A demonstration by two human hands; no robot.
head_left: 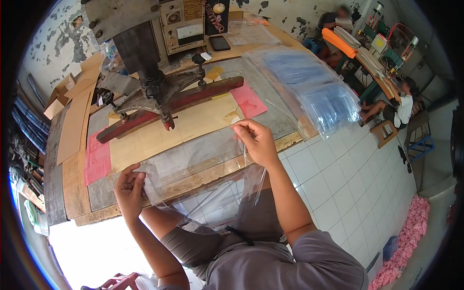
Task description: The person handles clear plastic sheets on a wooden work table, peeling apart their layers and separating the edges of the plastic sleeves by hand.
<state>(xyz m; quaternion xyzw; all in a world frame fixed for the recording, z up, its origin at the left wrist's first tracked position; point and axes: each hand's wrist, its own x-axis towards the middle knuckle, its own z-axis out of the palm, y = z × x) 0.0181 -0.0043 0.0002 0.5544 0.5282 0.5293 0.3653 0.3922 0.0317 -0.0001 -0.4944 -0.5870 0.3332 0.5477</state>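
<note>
A clear plastic sheet (203, 186) hangs between my two hands, over the near table edge and my lap. My left hand (129, 191) pinches its left side. My right hand (255, 140) grips the upper right corner, fingers pressed together. Just beyond lies a tan sheet (169, 135) on the press bed, with a pink piece (97, 162) at its left end and another pink piece (250, 100) at its right. Above them is the red sealing bar (179, 108) of the press (154, 92).
A stack of clear bluish plastic sheets (314, 87) lies at the table's right, partly over its edge. A phone (219, 43) rests near the machine's control box (183, 29). Cardboard (77, 116) is at left. Other people (403, 104) sit at a far bench.
</note>
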